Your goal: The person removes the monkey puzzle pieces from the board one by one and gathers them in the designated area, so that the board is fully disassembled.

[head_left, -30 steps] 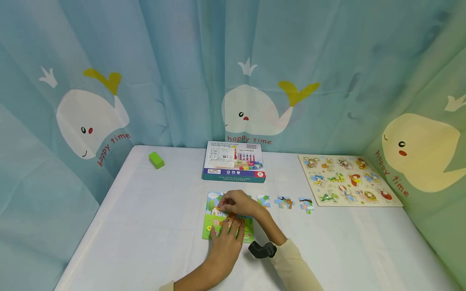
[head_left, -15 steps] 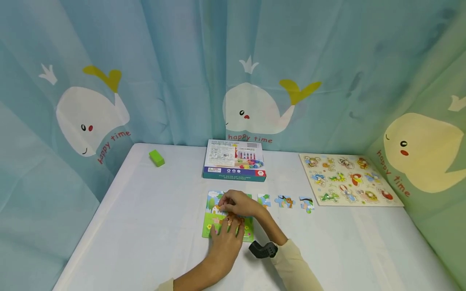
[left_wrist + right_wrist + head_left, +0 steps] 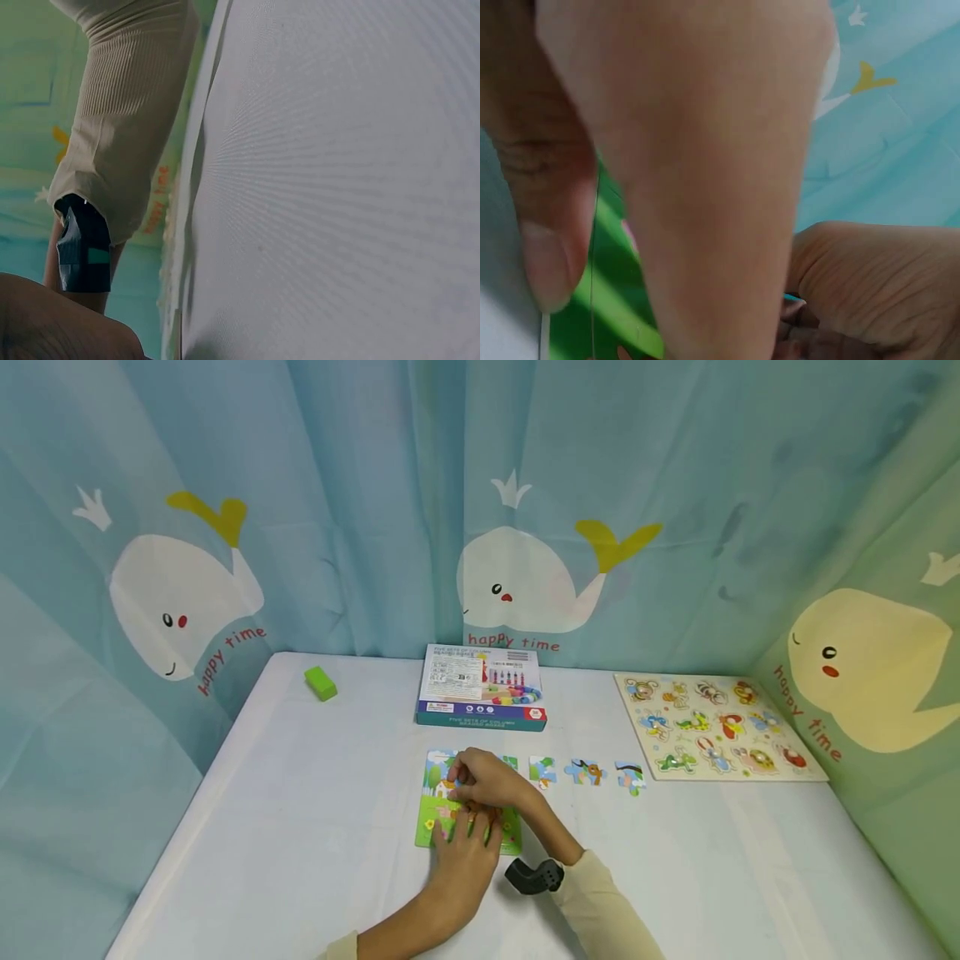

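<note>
A jigsaw puzzle [image 3: 424,827] with a blue sky, a house and green grass lies on the white table in the head view. Spread over its lower half, the fingers of my left hand [image 3: 463,864] press it down. My right hand [image 3: 491,778] is bent over the upper part, thumb and fingertips together at the picture of the house. It seems to pinch a puzzle piece there, largely hidden by the fingers. The right wrist view shows the left hand [image 3: 697,165] close up over the green part, with the right hand [image 3: 885,285] and its curled fingers beyond.
Loose puzzle pieces [image 3: 587,772] lie in a row right of the puzzle. Behind it is a boxed bead set [image 3: 480,687]. A wooden insect peg board [image 3: 720,727] lies far right, a green block [image 3: 321,683] far left. A whale-print curtain [image 3: 360,527] encloses the table.
Both hands stay in nearly the same place on the puzzle, with only tiny shifts. The head view has tilted slightly.
</note>
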Demonstrator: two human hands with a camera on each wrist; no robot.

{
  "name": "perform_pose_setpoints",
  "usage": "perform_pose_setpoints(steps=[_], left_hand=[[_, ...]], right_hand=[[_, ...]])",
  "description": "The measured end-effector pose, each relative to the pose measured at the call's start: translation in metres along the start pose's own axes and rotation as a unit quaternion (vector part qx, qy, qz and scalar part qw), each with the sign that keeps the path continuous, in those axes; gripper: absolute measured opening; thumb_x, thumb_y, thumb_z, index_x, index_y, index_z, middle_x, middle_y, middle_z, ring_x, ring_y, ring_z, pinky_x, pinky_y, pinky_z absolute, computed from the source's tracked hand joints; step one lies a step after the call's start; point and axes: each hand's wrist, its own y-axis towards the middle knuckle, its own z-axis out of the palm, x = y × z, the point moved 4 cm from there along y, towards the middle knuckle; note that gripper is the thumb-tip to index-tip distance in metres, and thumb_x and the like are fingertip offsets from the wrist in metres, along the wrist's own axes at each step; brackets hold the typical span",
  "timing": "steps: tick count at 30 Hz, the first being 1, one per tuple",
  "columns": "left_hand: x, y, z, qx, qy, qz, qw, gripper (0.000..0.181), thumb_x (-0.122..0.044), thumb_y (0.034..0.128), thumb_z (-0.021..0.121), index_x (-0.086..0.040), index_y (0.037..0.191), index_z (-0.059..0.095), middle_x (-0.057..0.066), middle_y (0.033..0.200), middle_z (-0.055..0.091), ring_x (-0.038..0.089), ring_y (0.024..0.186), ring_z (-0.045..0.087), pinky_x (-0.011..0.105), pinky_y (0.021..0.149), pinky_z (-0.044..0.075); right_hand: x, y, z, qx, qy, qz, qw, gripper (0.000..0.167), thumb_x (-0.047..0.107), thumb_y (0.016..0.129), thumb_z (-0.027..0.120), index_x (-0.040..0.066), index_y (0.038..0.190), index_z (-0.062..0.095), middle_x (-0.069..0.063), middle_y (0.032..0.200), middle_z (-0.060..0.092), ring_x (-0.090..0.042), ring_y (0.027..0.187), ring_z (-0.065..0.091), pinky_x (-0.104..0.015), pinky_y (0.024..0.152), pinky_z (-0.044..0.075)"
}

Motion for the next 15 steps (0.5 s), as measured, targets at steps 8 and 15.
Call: perform_pose_setpoints(steps=[8,15], left_hand=[[-0.0010,0.0013,-0.0011,-0.013,-0.007,-0.006,0.9999,0.048,-0.021,0.0810,0.079,-0.012,0.126,0.064,0.008,0.126,0.059,0.031,0.120,0.053,0.060,0.082,0.051],[-0.0005,0.0007,-0.0015,0.008,-0.018,-0.005,0.9998,0.052,-0.021,0.0810,0.079,-0.012,0.129,0.062,0.009,0.130,0.058,0.033,0.124,0.052,0.062,0.082,0.051]], right_hand=[[0.0035,0.0023,-0.0037,-0.002,0.037,0.005,0.9993,0.013,0.012,0.090,0.070,0.001,0.093,0.061,-0.005,0.081,0.062,-0.010,0.068,0.053,-0.021,0.063,0.047],[0.0012,0.0016,-0.0026,-0.013,0.049,0.022,0.9985,0.013,0.012,0.089,0.071,0.003,0.093,0.063,-0.004,0.082,0.064,-0.010,0.071,0.056,-0.021,0.067,0.047]])
